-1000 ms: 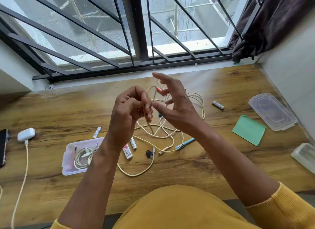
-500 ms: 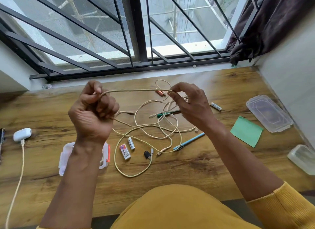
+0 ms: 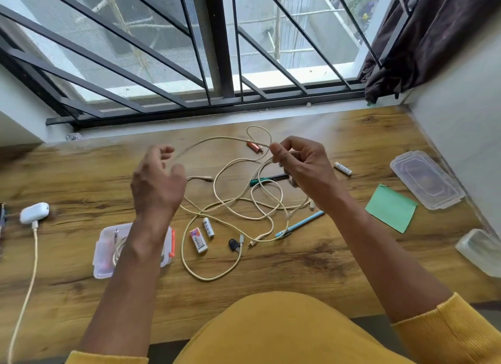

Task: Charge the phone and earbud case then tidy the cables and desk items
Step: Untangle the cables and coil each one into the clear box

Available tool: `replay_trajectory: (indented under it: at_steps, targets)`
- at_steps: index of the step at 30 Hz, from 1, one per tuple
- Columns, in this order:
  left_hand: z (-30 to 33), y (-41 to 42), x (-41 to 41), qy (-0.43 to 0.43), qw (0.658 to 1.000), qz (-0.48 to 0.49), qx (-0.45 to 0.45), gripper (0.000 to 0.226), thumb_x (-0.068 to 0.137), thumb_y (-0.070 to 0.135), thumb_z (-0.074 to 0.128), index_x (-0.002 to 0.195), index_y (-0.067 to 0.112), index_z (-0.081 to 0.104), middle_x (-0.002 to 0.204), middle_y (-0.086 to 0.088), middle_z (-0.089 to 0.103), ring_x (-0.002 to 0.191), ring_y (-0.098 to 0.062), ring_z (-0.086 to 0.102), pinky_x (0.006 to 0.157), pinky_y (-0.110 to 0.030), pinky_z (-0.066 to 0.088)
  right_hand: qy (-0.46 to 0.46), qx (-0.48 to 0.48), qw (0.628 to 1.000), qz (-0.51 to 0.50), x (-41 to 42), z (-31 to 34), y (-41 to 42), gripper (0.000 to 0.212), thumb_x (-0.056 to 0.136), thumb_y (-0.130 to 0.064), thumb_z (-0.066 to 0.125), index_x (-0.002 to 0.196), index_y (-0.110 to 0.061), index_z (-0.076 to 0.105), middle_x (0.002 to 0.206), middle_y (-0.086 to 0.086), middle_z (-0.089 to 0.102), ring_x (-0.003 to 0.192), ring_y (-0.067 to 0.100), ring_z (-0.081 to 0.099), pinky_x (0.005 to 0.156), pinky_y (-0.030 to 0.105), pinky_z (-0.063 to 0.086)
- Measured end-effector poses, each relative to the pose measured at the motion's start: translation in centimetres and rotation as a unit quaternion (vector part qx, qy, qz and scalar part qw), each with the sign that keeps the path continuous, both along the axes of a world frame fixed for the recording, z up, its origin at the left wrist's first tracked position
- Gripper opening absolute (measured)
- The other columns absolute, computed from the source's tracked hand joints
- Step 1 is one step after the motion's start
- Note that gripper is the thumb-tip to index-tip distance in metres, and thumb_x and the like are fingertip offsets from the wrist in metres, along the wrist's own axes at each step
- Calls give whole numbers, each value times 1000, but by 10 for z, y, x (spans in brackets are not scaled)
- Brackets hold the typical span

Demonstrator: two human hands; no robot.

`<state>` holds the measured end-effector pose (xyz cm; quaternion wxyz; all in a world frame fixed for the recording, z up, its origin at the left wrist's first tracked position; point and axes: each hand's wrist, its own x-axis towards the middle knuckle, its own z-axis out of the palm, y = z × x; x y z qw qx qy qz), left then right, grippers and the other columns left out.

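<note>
1. right hand (image 3: 303, 166) raised over the desk (image 3: 81, 179) middle, thumb and fingers pinching the cream cable (image 3: 235, 201); a strand arcs from the pinch toward the left hand (image 3: 157, 185)
2. left hand is motion-blurred, fingers loosely curled; can't tell if it has the strand
3. rest of the cable lies in tangled loops mid-desk, one loop reaching toward the near edge
4. earbud case (image 3: 34, 213) at the left edge, its own white cable plugged in and trailing to the near edge
5. clear box (image 3: 104, 255) (partly hidden by the left forearm) near-left of the tangle
6. two lids (image 3: 425, 179) at the right edge, green paper (image 3: 391, 208) beside them
</note>
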<state>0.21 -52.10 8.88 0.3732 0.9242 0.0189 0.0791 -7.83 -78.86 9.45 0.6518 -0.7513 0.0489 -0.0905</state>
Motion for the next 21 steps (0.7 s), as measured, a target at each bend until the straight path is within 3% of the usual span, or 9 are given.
replay_trajectory:
  at_steps: [2,5,7,9,11,13,17,21]
  targets:
    - [1,-14,-6,27,997,-69,23,51,91,19,61,142,20,56,144,-7,60,131,-30,54,112,-43,41,7,18,999,29,0,-2,6,31,106,-23,61,88,2,66,54,-10,47,48,5,32,45,20,29]
    - [9,-37,-20,-26,977,-210,-25,53,95,30,57,148,25,52,150,3,54,139,-18,48,114,-40,39,19,36,997,72,0,-1,14,31,110,-20,55,90,-1,70,56,-9,41,48,4,34,46,18,30]
    - [12,-49,-29,-28,951,-302,-53,48,101,38,55,149,33,52,146,12,58,138,-8,50,110,-34,41,26,62,992,111,-1,-1,19,31,111,-22,53,91,-4,69,57,-8,38,49,7,32,47,19,29]
    - [15,-58,-33,-3,933,-351,-73,37,105,45,53,140,37,57,122,16,70,120,0,63,91,-29,50,30,84,987,134,-1,0,22,35,111,-24,52,93,4,65,60,-6,36,51,10,29,47,23,25]
    - [14,-61,-34,-1,929,-361,-80,25,108,46,53,125,32,64,99,11,73,98,-6,70,77,-35,55,36,97,985,137,0,1,21,41,112,-24,51,102,14,62,61,-4,34,53,12,27,47,24,23]
    - [13,-60,-32,-9,933,-349,-84,24,109,45,54,109,25,67,92,6,73,90,-14,70,75,-43,56,39,98,985,137,-1,1,18,39,112,-25,52,105,10,67,61,-4,33,54,13,26,48,24,24]
    - [10,-53,-24,-48,952,-291,-88,25,108,38,58,89,25,67,77,4,69,69,-11,63,62,-35,47,44,83,985,145,-6,-4,11,35,112,-28,52,102,-3,75,61,-5,34,54,12,27,49,27,25]
    - [14,-43,-14,-76,965,-219,-121,24,108,32,60,91,20,70,76,14,65,64,4,57,56,-10,37,57,99,982,151,-13,-11,4,39,112,-30,51,101,1,73,64,1,31,55,15,26,49,28,25]
